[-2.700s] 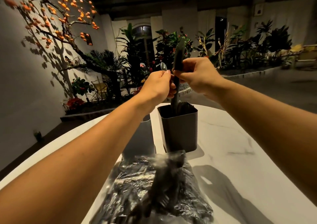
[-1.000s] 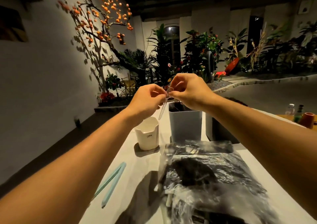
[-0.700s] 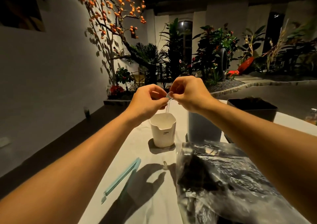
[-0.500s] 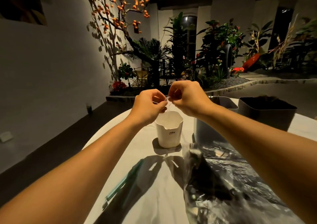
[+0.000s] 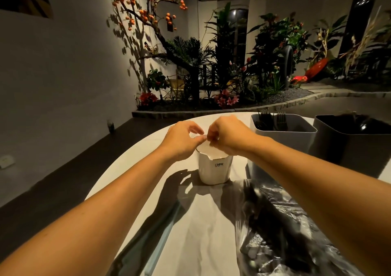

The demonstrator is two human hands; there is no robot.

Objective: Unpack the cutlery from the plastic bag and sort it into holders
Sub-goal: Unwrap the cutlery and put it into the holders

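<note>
Both hands meet right above the white cup [image 5: 214, 168], which stands toward the far edge of the surface [image 5: 203, 233]. The left hand [image 5: 182, 140] and the right hand [image 5: 227, 136] have thumb and fingers drawn together at the cup's mouth, seemingly pinching something small and clear between them; what it is I cannot make out, it is too faint. I take it a clear piece of cutlery is being lowered into this cup, so the sorting is in full swing. Forks [image 5: 273, 118] already stand in the grey holder [image 5: 281, 136] to the right, with a dark holder [image 5: 351, 140] beside it at the right edge. The plastic bag [image 5: 281, 233] lies near the front right corner, dark cutlery inside. Next, I'd say, the fingers need to let go over the cup, then one hand should reach back into the bag.
</note>
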